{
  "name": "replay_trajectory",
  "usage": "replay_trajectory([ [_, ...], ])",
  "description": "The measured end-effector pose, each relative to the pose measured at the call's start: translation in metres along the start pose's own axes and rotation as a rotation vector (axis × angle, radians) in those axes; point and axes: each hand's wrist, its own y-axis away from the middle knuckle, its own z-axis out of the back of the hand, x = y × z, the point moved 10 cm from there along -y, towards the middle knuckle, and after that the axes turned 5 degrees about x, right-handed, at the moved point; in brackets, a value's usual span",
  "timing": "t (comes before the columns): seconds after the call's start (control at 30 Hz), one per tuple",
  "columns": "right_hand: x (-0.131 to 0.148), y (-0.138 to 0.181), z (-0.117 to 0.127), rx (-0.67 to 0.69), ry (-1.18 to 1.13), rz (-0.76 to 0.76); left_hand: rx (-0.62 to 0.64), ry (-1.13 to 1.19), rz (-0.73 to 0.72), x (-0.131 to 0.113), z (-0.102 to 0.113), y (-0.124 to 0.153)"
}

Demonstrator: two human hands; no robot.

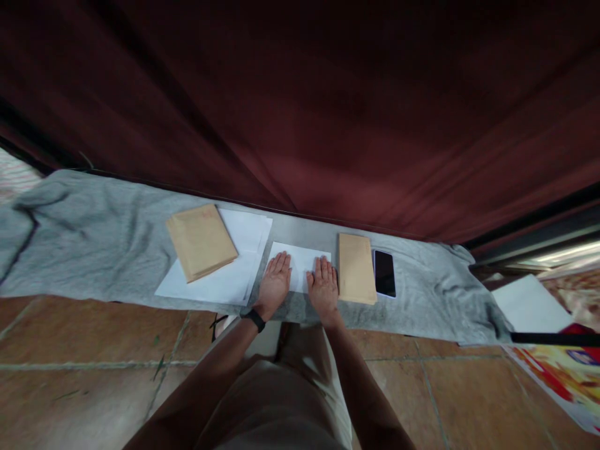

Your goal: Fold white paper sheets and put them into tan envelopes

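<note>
white paper sheet point(300, 265) lay flat on grey cloth point(117, 250), betw. & partly under both hands, long axis approx. 9 to 3 o'clock, w/ the 3 o'clock end dipping slightly toward the wearer. left hand point(276, 278), palm down, covered part of the 9 o'clock end; right hand point(323, 281), also palm down, covered part of the 3 o'clock end. both hands were unclenched, fingers extended, nothing gripped; they stood apart w/ bare paper betw. them. key relation: the sheet's middle lay approx. 2 o'clock from left hand & approx. 10 o'clock from right hand, neither clearly nearer.

surroundings: broad brown stack point(201, 240) lay betw. 9 & 10 o'clock of the sheet, atop larger white sheets point(220, 281). narrow brown stack point(356, 269) lay at 3 o'clock, long axis approx. 12 to 6, just beside right hand (contact, if any, couldn't be told). phone point(385, 274), dark screen up, lay farther out, also approx. 3 o'clock. dark red fabric point(328, 125) filled the 12 o'clock side; black wristband point(255, 320) circled the left wrist.
</note>
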Motion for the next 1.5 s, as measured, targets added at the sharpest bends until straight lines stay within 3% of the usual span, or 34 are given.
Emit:
replay_trajectory([
  [0.13, 0.001, 0.000, -0.001, 0.006, 0.029, 0.006, -0.027, 0.037, -0.023, -0.003, 0.006, 0.011],
  [0.3, 0.001, -0.002, -0.007, 0.086, 0.071, 0.004, 0.070, -0.010, -0.154, -0.053, -0.006, 0.037],
  [0.4, -0.001, -0.003, -0.009, 0.126, 0.097, -0.011, 0.114, -0.068, -0.123, -0.064, -0.014, 0.048],
  [0.7, -0.001, -0.001, -0.005, 0.039, 0.053, 0.000, 0.052, -0.209, -0.047, -0.018, 0.011, 0.070],
  [0.8, -0.001, -0.001, -0.005, 0.032, 0.039, -0.007, 0.032, -0.233, -0.022, -0.015, 0.017, 0.068],
  [1.0, -0.001, -0.001, -0.005, 0.037, 0.043, -0.003, 0.076, -0.184, -0.138, -0.049, 0.000, 0.016],
  [1.17, -0.001, -0.001, -0.004, 0.024, 0.042, -0.009, 0.109, -0.186, -0.103, -0.042, -0.017, -0.019],
  [1.5, -0.001, -0.002, -0.001, 0.019, 0.020, -0.018, 0.048, -0.219, -0.059, -0.004, 0.003, 0.008],
])
